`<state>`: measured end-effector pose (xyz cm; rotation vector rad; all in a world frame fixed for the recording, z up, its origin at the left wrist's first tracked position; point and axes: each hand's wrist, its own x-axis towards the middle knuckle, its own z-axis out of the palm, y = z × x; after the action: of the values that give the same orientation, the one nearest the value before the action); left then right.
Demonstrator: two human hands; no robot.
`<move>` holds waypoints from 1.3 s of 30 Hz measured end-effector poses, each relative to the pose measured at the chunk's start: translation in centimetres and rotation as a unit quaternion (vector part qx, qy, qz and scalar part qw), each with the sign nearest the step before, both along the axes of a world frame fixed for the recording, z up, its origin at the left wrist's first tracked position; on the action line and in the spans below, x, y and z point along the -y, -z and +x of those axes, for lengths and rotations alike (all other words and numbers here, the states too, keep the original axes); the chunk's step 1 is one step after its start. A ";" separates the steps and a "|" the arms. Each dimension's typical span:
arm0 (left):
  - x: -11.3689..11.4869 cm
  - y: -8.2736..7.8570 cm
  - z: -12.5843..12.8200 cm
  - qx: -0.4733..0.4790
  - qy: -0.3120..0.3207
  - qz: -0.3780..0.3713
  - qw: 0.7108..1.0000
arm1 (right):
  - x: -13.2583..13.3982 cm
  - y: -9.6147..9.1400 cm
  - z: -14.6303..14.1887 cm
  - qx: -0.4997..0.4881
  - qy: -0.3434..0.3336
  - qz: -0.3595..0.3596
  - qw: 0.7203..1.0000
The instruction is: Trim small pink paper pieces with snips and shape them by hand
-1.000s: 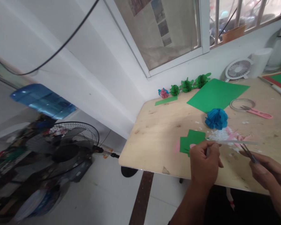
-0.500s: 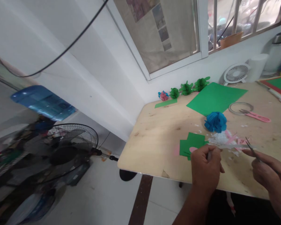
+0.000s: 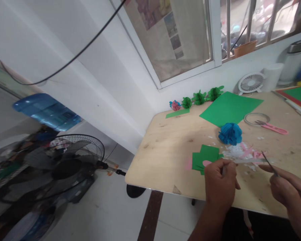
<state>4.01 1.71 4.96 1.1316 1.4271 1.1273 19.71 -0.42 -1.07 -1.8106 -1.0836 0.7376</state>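
White, narrow, thin strip (image 3: 252, 161) in the left hand (image 3: 220, 182), pinched between thumb and bent fingers and reaching out rightward above white paper scraps (image 3: 233, 151) and curled pink paper scraps (image 3: 258, 154). In the right hand (image 3: 287, 187), slim dark metal pointed tool (image 3: 270, 164), gripped between thumb and curled fingers, tip up beside the strip's far end; impossible to tell whether touching. Just left of the left hand, overlapping green paper squares (image 3: 209, 152) with a pink paper oval (image 3: 206, 163) on top. Beyond the scraps, round pleated blue paper ball (image 3: 230, 134), near the corner of a large green paper sheet (image 3: 232, 108). Farther right, pink-handled metal scissors (image 3: 274, 128), blades over the edge of a grey ring (image 3: 257, 113). Along the wall at the back of the pale wooden table (image 3: 163, 150), three green paper figures (image 3: 199, 97) and one pink-and-blue paper figure (image 3: 175, 105) in a row.
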 end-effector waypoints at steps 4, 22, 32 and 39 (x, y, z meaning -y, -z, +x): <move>-0.1 0.1 0.0 0.004 -0.003 -0.008 1.000 | 0.1 -0.1 0.0 0.002 -0.027 0.003 1.000; 0.0 -0.2 -0.1 0.001 -0.003 -0.002 1.000 | 0.2 -0.1 0.0 0.002 -0.015 -0.001 1.000; 0.0 -0.3 0.0 -0.004 -0.002 -0.014 1.000 | 0.3 0.0 0.3 0.080 -0.032 0.023 0.996; 0.1 -0.2 -0.2 0.002 0.003 -0.015 1.000 | 0.5 -0.3 -0.1 0.098 0.032 0.042 0.994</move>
<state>3.85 1.66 5.17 1.1115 1.4334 1.1000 19.63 -0.88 -0.80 -1.8638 -1.1601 0.4769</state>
